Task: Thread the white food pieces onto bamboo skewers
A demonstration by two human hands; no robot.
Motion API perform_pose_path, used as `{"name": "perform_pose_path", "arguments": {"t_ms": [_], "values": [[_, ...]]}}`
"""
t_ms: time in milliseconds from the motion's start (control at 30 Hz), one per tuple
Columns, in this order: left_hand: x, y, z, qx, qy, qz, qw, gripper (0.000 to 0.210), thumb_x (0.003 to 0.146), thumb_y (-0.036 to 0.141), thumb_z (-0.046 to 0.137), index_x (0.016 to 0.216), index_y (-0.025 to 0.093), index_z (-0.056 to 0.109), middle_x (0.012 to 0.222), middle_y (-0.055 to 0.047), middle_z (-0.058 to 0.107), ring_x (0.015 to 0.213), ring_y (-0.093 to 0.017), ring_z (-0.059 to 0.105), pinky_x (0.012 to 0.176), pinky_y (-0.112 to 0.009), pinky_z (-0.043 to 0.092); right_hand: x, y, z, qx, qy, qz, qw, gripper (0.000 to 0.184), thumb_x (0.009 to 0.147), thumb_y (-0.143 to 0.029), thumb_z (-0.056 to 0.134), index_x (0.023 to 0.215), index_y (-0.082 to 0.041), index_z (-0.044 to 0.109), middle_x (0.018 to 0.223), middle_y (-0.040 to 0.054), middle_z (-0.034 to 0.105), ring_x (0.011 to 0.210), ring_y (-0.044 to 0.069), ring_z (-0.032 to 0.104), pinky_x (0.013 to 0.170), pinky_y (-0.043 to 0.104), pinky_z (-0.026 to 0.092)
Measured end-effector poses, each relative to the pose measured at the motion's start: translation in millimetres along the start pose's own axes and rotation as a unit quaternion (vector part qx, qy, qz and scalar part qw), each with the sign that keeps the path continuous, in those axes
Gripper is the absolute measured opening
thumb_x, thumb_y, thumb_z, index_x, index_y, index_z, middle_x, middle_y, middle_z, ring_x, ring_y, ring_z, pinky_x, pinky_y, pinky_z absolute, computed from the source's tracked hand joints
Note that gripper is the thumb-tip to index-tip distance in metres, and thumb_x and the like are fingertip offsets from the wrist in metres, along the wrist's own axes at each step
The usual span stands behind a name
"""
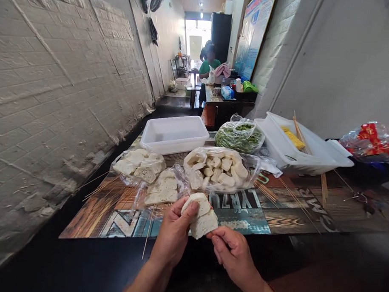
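My left hand point(175, 226) is wrapped round two overlapping white, porous slices point(204, 223) that look like spongy tofu, its thumb pressed on top. At their lower right edge, my right hand point(234, 249) pinches with thumb and forefinger; whatever is between those fingertips is too small to make out. Just beyond my hands lie more white slices on an opened plastic bag point(163, 187). To their left sits a clear bag of similar slices point(138, 165). An open bag of white chunks point(224, 170) stands behind my hands. One thin wooden skewer point(148, 234) juts over the table's near edge.
At the table's back are a white plastic tub point(175, 141), a bag of green vegetables point(239, 137) and a white container point(311, 163) with yellow pieces and skewers. Loose skewers point(266, 193) lie on the patterned table point(243, 224). A person in green point(210, 67) sits farther back.
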State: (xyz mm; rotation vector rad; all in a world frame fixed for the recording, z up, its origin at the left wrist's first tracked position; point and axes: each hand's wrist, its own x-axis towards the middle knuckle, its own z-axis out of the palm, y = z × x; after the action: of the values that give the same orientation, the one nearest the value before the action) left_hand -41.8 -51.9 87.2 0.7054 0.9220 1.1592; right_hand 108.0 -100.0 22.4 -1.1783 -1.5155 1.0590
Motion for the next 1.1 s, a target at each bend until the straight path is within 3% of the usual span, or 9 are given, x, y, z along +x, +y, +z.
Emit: {"name": "perform_pose_path", "arguments": {"t_ms": [133, 267, 400, 500, 600, 767, 867, 1000, 1100], "values": [[11, -2, 6.3, 0.016, -0.022, -0.018, 0.999, 0.041, 0.072, 0.044, 0.081, 0.101, 0.016, 0.073, 0.090, -0.009, 0.076, 0.075, -0.019, 0.068, 0.067, -0.026, 0.052, 4, 5, -9, 0.035, 0.000, 0.016, 0.999, 0.033, 0.098, -0.040, 0.046, 0.088, -0.019, 0.069, 0.046, -0.0083, 0.044, 0.040, 0.010, 0.040, 0.049, 0.023, 0.037], [33, 8, 10.5, 0.048, -0.004, 0.046, 0.998, 0.053, 0.068, 0.045, 0.084, 0.111, 0.017, 0.070, 0.106, -0.012, 0.075, 0.090, -0.021, 0.069, 0.080, -0.030, 0.052, 10, 17, -25, 0.115, 0.048, 0.071, 0.990, 0.040, 0.094, -0.052, 0.052, 0.085, -0.017, 0.067, 0.045, -0.0086, 0.041, 0.038, 0.009, 0.033, 0.040, 0.021, 0.027], [63, 19, 12.6, 0.173, -0.010, 0.103, 0.979, 0.039, 0.074, 0.044, 0.079, 0.100, 0.015, 0.074, 0.104, -0.013, 0.075, 0.096, -0.024, 0.069, 0.091, -0.035, 0.050, 21, 33, -45, 0.250, 0.138, 0.123, 0.950, 0.038, 0.088, -0.055, 0.062, 0.089, -0.017, 0.066, 0.047, -0.0096, 0.038, 0.040, 0.008, 0.028, 0.038, 0.020, 0.022], [90, 25, 11.8, 0.309, -0.004, 0.169, 0.936, 0.027, 0.077, 0.037, 0.075, 0.095, 0.017, 0.076, 0.099, -0.011, 0.075, 0.096, -0.025, 0.068, 0.092, -0.035, 0.049, 29, 43, -57, 0.340, 0.183, 0.116, 0.915, 0.031, 0.085, -0.048, 0.070, 0.092, -0.018, 0.066, 0.052, -0.0097, 0.037, 0.044, 0.008, 0.026, 0.039, 0.019, 0.022], [115, 31, 10.0, 0.494, 0.015, 0.258, 0.830, 0.019, 0.080, 0.025, 0.069, 0.097, 0.022, 0.075, 0.106, -0.009, 0.073, 0.103, -0.027, 0.065, 0.097, -0.037, 0.046, 33, 46, -63, 0.392, 0.193, 0.099, 0.894, 0.028, 0.084, -0.043, 0.072, 0.092, -0.017, 0.067, 0.055, -0.0096, 0.035, 0.046, 0.007, 0.025, 0.040, 0.019, 0.022], [139, 38, 12.1, 0.769, 0.016, 0.278, 0.575, 0.022, 0.082, 0.019, 0.061, 0.101, 0.016, 0.072, 0.112, -0.016, 0.069, 0.111, -0.032, 0.059, 0.101, -0.044, 0.042, 32, 46, -62, 0.392, 0.171, 0.100, 0.898, 0.028, 0.088, -0.043, 0.070, 0.093, -0.016, 0.067, 0.052, -0.0095, 0.037, 0.046, 0.007, 0.025, 0.040, 0.019, 0.022], [143, 37, 15.3, 0.830, 0.032, 0.261, 0.492, 0.019, 0.083, 0.022, 0.060, 0.095, 0.014, 0.073, 0.110, -0.018, 0.067, 0.105, -0.033, 0.059, 0.093, -0.044, 0.044, 31, 45, -61, 0.382, 0.163, 0.104, 0.903, 0.031, 0.087, -0.047, 0.069, 0.094, -0.016, 0.066, 0.051, -0.0098, 0.038, 0.045, 0.008, 0.026, 0.039, 0.019, 0.022], [146, 34, 11.1, 0.815, 0.047, 0.276, 0.508, 0.014, 0.083, 0.021, 0.060, 0.084, 0.017, 0.073, 0.103, -0.014, 0.068, 0.098, -0.030, 0.061, 0.086, -0.041, 0.045, 30, 46, -61, 0.368, 0.163, 0.103, 0.910, 0.033, 0.088, -0.049, 0.068, 0.093, -0.016, 0.065, 0.049, -0.0102, 0.038, 0.043, 0.007, 0.027, 0.039, 0.019, 0.021], [149, 35, 0.8, 0.729, 0.059, 0.300, 0.613, 0.013, 0.082, 0.024, 0.061, 0.079, 0.018, 0.072, 0.092, -0.010, 0.069, 0.089, -0.025, 0.062, 0.083, -0.036, 0.046, 30, 48, -61, 0.362, 0.159, 0.103, 0.913, 0.033, 0.088, -0.049, 0.068, 0.093, -0.016, 0.064, 0.048, -0.0096, 0.040, 0.043, 0.007, 0.028, 0.040, 0.019, 0.022]]}}
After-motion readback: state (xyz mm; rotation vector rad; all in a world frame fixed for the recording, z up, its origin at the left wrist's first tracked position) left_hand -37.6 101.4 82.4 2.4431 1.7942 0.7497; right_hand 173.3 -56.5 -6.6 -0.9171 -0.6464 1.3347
